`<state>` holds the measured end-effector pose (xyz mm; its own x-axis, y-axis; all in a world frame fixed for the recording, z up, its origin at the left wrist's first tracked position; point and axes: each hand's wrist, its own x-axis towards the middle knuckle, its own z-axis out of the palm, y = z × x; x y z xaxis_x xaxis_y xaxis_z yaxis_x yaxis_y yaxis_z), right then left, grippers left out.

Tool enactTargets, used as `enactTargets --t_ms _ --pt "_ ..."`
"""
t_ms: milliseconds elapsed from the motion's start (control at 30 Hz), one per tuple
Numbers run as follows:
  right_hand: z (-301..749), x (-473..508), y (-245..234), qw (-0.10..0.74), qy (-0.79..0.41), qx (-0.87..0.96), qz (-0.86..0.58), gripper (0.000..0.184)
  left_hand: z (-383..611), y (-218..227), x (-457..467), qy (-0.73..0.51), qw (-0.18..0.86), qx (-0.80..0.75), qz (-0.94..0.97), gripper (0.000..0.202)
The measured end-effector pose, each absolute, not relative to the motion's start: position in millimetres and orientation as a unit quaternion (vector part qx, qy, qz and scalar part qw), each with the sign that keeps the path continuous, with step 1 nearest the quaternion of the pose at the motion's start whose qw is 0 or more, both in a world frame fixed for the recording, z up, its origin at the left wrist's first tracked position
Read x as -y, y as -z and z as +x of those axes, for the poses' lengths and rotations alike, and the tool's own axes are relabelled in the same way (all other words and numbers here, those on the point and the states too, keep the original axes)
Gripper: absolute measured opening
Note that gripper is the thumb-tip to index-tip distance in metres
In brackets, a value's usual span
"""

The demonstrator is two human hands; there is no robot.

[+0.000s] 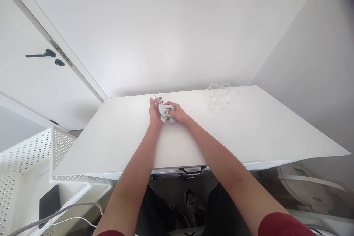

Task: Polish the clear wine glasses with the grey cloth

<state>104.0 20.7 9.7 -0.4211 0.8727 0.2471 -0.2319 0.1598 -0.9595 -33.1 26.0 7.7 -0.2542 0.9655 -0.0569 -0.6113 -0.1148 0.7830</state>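
Note:
Both my arms reach over a white table (pixel 249 132) toward its far middle. My left hand (pixel 155 111) is closed around a small clear glass (pixel 153 99) whose rim shows above my fingers. My right hand (pixel 177 113) is closed on a crumpled white cloth (pixel 166 112), pressed against the glass between the two hands. Much of the glass is hidden by my fingers and the cloth.
Several clear glasses (pixel 220 96) stand together at the table's far right. A white wall runs behind the table. A white door with a black handle (pixel 41 54) is at the left. A perforated white shelf (pixel 30 151) holding a dark phone (pixel 49 202) stands at the lower left.

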Motion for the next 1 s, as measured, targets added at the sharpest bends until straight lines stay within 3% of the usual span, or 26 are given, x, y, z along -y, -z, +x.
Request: enactTargets --t_ms 300,567,633,767,833,1000 --pt "111.1 -34.2 4.4 0.561 -0.39 0.612 -0.398 0.012 -23.6 -1.0 -30.0 -0.682 0.524 -0.38 0.34 0.053" --pt "110.1 -43.4 1.2 0.506 -0.694 0.393 -0.328 0.032 -27.5 -8.0 -22.2 -0.651 0.573 -0.334 0.37 0.058" --pt "114.3 -48.7 3.9 0.557 -0.662 0.348 -0.361 0.032 -26.8 -7.7 -21.8 -0.647 0.567 -0.335 0.384 0.056" --pt "127.7 -58.8 10.7 0.693 -0.481 0.29 -0.452 0.03 -27.8 -4.2 -23.9 -0.676 0.533 -0.343 0.376 0.05" --pt "130.6 -60.6 11.8 0.694 -0.477 0.3 -0.448 0.033 -28.6 -3.5 -24.4 -0.704 0.513 -0.337 0.358 0.05" --pt "119.2 -57.2 10.2 0.623 -0.607 0.355 -0.343 0.041 -23.8 -11.2 -16.8 -0.712 0.487 -0.324 0.388 0.062"
